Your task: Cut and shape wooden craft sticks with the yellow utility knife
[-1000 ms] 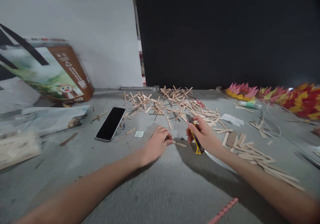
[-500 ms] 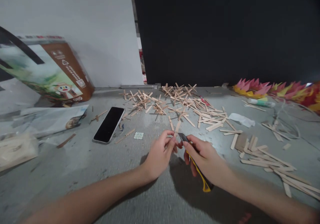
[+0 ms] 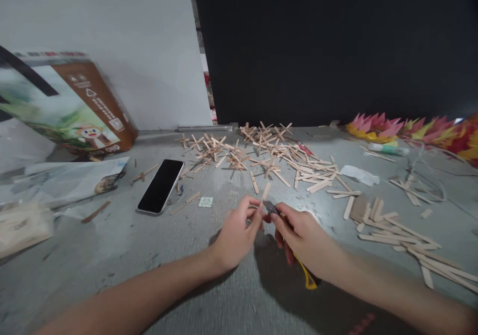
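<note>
Between the thumb and fingers of my left hand point(image 3: 239, 233) a wooden craft stick point(image 3: 266, 191) is pinched, its upper end poking out past the fingertips. My right hand point(image 3: 306, 233) grips a yellow and black utility knife point(image 3: 309, 278), whose handle end sticks out below the palm. The knife's dark front end point(image 3: 270, 207) lies close against the stick; whether the blade cuts into it is too small to tell. Just beyond the hands lies a loose stick point(image 3: 254, 182), and farther back a heap of sticks joined into crosses point(image 3: 212, 148).
Loose craft sticks point(image 3: 403, 240) are spread on the grey table point(image 3: 179, 285) at right. A phone point(image 3: 161, 186) lies to the left, near a printed bag point(image 3: 82, 111). Pink and yellow paper petals point(image 3: 375, 128), a glue tube point(image 3: 388, 149) and a cable point(image 3: 442, 188) occupy the back right.
The knife's front end has shifted slightly left and flattened across the stick as my right hand turned a little. My left hand keeps its pinch. The whole view has moved slightly.
</note>
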`<act>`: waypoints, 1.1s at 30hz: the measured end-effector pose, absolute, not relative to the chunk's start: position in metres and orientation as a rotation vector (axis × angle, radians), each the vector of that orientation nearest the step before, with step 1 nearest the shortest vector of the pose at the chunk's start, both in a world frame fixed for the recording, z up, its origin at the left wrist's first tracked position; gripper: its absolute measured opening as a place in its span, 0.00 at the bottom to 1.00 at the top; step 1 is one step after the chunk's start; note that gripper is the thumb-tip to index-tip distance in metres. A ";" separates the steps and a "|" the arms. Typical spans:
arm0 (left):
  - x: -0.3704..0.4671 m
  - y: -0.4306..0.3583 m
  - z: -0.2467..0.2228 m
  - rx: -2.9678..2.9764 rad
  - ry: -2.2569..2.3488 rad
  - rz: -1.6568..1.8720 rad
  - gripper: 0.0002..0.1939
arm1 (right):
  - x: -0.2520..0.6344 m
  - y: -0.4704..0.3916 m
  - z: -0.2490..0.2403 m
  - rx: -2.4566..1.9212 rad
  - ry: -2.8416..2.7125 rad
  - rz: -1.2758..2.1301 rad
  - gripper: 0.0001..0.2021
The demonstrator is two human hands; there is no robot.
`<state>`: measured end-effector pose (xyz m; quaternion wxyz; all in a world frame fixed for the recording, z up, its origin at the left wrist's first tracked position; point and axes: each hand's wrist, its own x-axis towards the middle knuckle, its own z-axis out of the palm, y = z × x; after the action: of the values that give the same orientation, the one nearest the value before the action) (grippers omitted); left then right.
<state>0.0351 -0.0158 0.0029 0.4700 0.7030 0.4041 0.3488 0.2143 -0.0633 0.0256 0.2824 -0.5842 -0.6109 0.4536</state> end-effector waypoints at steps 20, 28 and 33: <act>0.035 -0.012 -0.001 1.620 0.903 0.862 0.14 | 0.203 -0.063 0.036 -1.420 -1.265 1.616 0.17; 0.036 -0.010 -0.001 1.489 0.853 0.859 0.15 | 0.205 -0.059 0.030 -1.301 -1.187 1.691 0.19; 0.036 -0.009 -0.002 1.469 0.839 0.865 0.15 | 0.205 -0.059 0.033 -1.304 -1.173 1.702 0.20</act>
<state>0.0364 -0.0092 -0.0019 0.5816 0.6289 0.3593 0.3702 0.2049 -0.0588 0.0329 0.3420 -0.5013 -0.4512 0.6544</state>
